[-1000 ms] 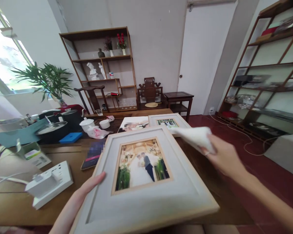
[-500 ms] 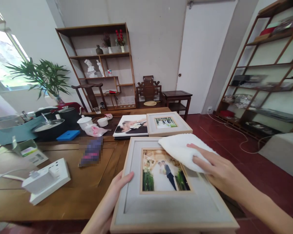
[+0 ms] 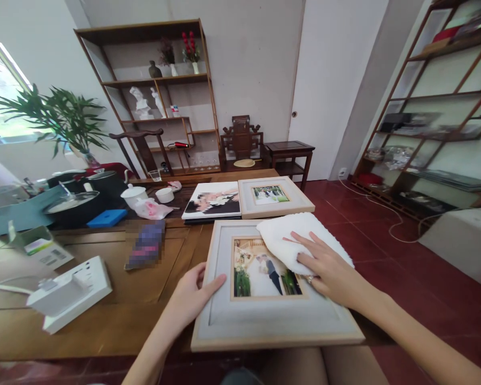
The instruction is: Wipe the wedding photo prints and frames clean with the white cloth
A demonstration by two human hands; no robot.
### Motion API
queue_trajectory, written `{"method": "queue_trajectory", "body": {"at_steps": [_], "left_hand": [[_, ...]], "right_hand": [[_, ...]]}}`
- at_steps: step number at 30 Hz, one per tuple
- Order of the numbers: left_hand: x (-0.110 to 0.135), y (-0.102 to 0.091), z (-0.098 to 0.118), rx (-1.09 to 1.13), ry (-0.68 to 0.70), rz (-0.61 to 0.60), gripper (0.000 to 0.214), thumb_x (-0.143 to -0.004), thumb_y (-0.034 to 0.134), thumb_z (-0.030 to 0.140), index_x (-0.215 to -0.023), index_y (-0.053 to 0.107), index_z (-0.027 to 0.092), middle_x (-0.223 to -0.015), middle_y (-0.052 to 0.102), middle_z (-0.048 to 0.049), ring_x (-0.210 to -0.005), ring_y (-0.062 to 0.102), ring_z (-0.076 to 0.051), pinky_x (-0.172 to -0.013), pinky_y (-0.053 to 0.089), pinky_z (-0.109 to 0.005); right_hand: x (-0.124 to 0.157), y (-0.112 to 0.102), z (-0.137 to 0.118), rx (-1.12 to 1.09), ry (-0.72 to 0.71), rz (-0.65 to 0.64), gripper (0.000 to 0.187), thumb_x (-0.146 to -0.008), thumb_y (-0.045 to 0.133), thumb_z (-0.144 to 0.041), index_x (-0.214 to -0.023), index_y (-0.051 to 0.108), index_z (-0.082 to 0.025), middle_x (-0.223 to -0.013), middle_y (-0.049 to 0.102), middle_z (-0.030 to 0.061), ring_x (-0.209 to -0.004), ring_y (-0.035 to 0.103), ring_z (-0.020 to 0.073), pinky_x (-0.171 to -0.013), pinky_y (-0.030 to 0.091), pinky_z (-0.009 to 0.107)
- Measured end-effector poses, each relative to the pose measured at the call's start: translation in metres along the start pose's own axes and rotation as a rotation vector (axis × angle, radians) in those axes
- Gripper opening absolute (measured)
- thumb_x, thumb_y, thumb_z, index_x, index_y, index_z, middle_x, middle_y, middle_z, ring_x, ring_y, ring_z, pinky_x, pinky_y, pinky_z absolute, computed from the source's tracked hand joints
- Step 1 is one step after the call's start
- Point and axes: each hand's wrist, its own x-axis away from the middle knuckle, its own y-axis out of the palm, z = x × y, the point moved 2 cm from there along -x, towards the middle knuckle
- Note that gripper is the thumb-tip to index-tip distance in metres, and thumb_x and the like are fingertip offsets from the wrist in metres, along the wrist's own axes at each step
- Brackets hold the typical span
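Note:
A light wooden picture frame (image 3: 272,323) with a wide pale mat lies in front of me, holding a wedding photo (image 3: 264,272). My left hand (image 3: 196,291) is closed on its left edge, thumb on top and fingers at the side and below. A folded white cloth (image 3: 304,235) covers the frame's upper right corner and a bit of the photo. My right hand (image 3: 328,267) presses the cloth down, fingers partly bent into it. The frame's upper right corner is hidden under the cloth.
Behind the frame lie a second framed photo (image 3: 272,198) and a photo album (image 3: 212,200) on the wooden table (image 3: 152,291). To the left are a white power strip (image 3: 76,299), an opened small box (image 3: 42,248), a blue box (image 3: 107,217), a pixelated item (image 3: 146,243) and a teapot (image 3: 134,195).
The near edge of the frame has risen in view. My right hand and the cloth have shifted slightly left, with the fingers now further over the cloth. My left hand still grips the edge.

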Motion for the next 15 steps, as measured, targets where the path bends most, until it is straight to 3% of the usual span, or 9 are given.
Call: {"method": "queue_trajectory", "body": {"at_steps": [2,4,6,8,11,13,15], "left_hand": [[-0.004,-0.003,0.002,-0.213,0.146,0.151,0.067,-0.067,0.068,0.041,-0.123,0.051,0.006,-0.113,0.061,-0.0179,-0.101,0.062,-0.031,-0.084,0.052,-0.043],[-0.007,0.0,0.002,-0.336,0.319,0.238,0.062,-0.072,0.063,0.034,-0.127,0.048,0.008,-0.131,0.047,-0.0203,-0.115,0.053,-0.032,-0.092,0.048,-0.046],[-0.008,0.006,0.002,-0.388,0.54,0.214,0.048,-0.08,0.052,0.024,-0.126,0.05,0.013,-0.145,0.032,-0.0159,-0.131,0.037,-0.029,-0.105,0.035,-0.047],[-0.008,0.011,0.0,-0.412,0.697,0.135,0.042,-0.085,0.041,0.016,-0.126,0.052,0.018,-0.149,0.029,-0.0111,-0.137,0.026,-0.025,-0.111,0.025,-0.046],[-0.01,0.014,-0.005,-0.42,0.736,0.023,0.044,-0.088,0.032,0.012,-0.126,0.052,0.02,-0.145,0.037,-0.0092,-0.137,0.027,-0.021,-0.112,0.024,-0.044],[-0.012,0.013,-0.008,-0.427,0.698,-0.006,0.044,-0.089,0.031,0.013,-0.128,0.051,0.019,-0.143,0.04,-0.0091,-0.136,0.029,-0.02,-0.113,0.024,-0.043],[-0.013,0.012,-0.01,-0.437,0.664,-0.006,0.044,-0.09,0.03,0.015,-0.13,0.049,0.017,-0.143,0.041,-0.0097,-0.136,0.031,-0.02,-0.113,0.024,-0.042]], "right_hand": [[0.001,0.002,0.0,0.025,0.002,0.014,0.036,-0.061,0.041,0.001,-0.089,0.056,-0.016,-0.137,0.045,0.0192,-0.134,0.029,0.028,-0.107,0.025,0.055],[0.003,0.002,0.001,0.045,0.019,0.045,0.038,-0.06,0.04,0.001,-0.091,0.055,-0.016,-0.136,0.045,0.0208,-0.131,0.035,0.0294,-0.105,0.03,0.054],[0.005,-0.001,0.006,0.064,0.076,0.136,0.04,-0.061,0.039,0.003,-0.092,0.054,-0.017,-0.134,0.047,0.0191,-0.125,0.042,0.0295,-0.1,0.039,0.05],[0.005,-0.008,0.012,0.11,0.157,0.307,0.037,-0.065,0.039,0.003,-0.092,0.053,-0.019,-0.133,0.049,0.0164,-0.122,0.046,0.0291,-0.095,0.045,0.046],[0.001,-0.02,0.019,0.202,0.183,0.53,0.029,-0.071,0.043,0.001,-0.089,0.053,-0.02,-0.134,0.049,0.0136,-0.126,0.041,0.0294,-0.1,0.041,0.047],[-0.007,-0.021,0.018,0.222,0.106,0.486,0.03,-0.071,0.041,0.002,-0.086,0.053,-0.02,-0.136,0.047,0.0125,-0.13,0.036,0.0286,-0.105,0.034,0.05],[-0.018,-0.016,0.014,0.206,0.031,0.314,0.035,-0.067,0.04,0.005,-0.088,0.055,-0.018,-0.136,0.047,0.0147,-0.131,0.035,0.0285,-0.106,0.031,0.051]]}}
